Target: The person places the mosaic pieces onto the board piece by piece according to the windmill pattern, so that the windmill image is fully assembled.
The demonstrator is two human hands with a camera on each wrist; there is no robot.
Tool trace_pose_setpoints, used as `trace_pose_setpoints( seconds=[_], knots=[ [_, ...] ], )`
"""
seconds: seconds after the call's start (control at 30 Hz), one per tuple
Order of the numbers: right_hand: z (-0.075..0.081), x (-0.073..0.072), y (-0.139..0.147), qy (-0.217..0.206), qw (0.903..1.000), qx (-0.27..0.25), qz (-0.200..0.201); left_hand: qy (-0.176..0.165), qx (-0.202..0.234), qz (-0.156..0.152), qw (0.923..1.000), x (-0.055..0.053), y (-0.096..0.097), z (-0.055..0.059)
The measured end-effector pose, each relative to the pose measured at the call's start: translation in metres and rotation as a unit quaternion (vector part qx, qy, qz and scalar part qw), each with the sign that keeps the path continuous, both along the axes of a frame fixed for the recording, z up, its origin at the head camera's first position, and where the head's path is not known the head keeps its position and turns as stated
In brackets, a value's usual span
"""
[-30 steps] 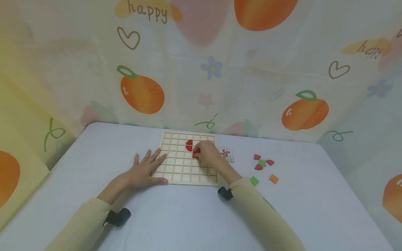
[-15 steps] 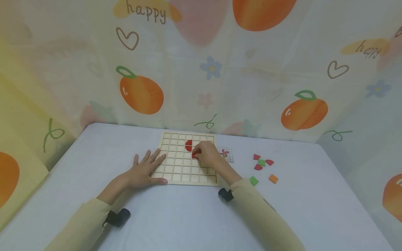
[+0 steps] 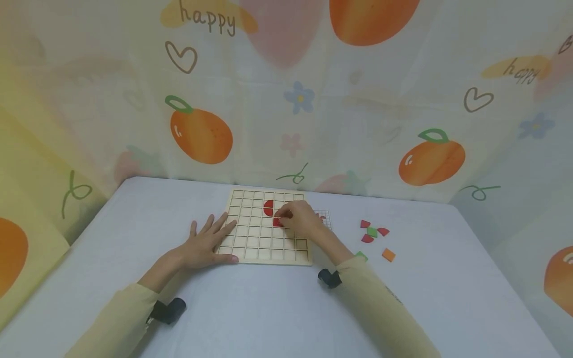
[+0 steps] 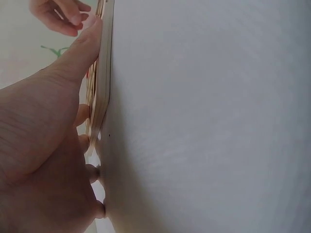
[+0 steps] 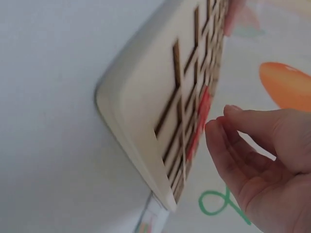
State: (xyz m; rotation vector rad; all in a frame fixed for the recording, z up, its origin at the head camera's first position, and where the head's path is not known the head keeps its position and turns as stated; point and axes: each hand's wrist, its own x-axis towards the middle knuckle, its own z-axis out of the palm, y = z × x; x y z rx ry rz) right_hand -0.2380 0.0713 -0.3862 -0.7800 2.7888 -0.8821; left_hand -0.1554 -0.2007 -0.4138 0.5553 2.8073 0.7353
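Observation:
My left hand (image 3: 203,246) lies with spread fingers on the left edge of a pale wooden grid board (image 3: 255,242), its thumb at the near left corner. Over the board's right half is my right hand (image 3: 301,219), thumb and index fingertips close together. Just under those fingertips, a red piece (image 3: 277,222) lies in the grid. Beyond it to the left, red quarter-circle pieces (image 3: 268,208) form a half disc. In the right wrist view, the right hand's fingertips are apart from the board and from the red (image 5: 199,124) on it; I see nothing clearly held.
A printed pattern card (image 3: 326,219) lies right of the board, partly behind the right hand. Farther right are loose red quarter-circles (image 3: 367,238), a green square (image 3: 372,231), an orange square (image 3: 389,254) and another green piece (image 3: 361,255), partly covered by the sleeve.
My right hand has shifted slightly to the right, uncovering more of the red piece and covering more of the card. The left hand stays still on the board.

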Motion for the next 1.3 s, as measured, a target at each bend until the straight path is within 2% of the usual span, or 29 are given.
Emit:
trace_pose_setpoints(
  seconds=[0.13, 0.37, 0.47, 0.73, 0.93, 1.13, 1.3],
  knots=[
    [0.009, 0.002, 0.018, 0.008, 0.9999, -0.007, 0.006, 0.000, 0.000, -0.002, 1.0000, -0.001, 0.001, -0.003],
    [0.021, 0.002, 0.053, -0.013, 0.9989, 0.016, -0.043, -0.004, -0.003, -0.004, 1.0000, -0.004, 0.005, -0.006],
    [0.023, 0.001, 0.064, -0.013, 0.9984, 0.019, -0.052, -0.001, -0.007, 0.000, 1.0000, -0.003, 0.004, -0.007],
    [0.019, -0.003, 0.095, 0.013, 0.9988, 0.026, -0.040, 0.000, -0.005, 0.006, 1.0000, -0.001, 0.000, -0.007],
    [0.017, -0.003, 0.123, 0.022, 0.9983, 0.029, -0.046, -0.003, -0.004, 0.004, 1.0000, 0.000, 0.001, -0.002],
    [0.014, -0.001, 0.147, 0.018, 0.9968, 0.048, -0.061, -0.001, -0.005, 0.001, 1.0000, -0.001, 0.001, 0.000],
    [0.010, 0.005, 0.163, -0.017, 0.9933, 0.057, -0.099, -0.001, -0.004, 0.001, 1.0000, 0.000, 0.000, -0.001]
  ],
)
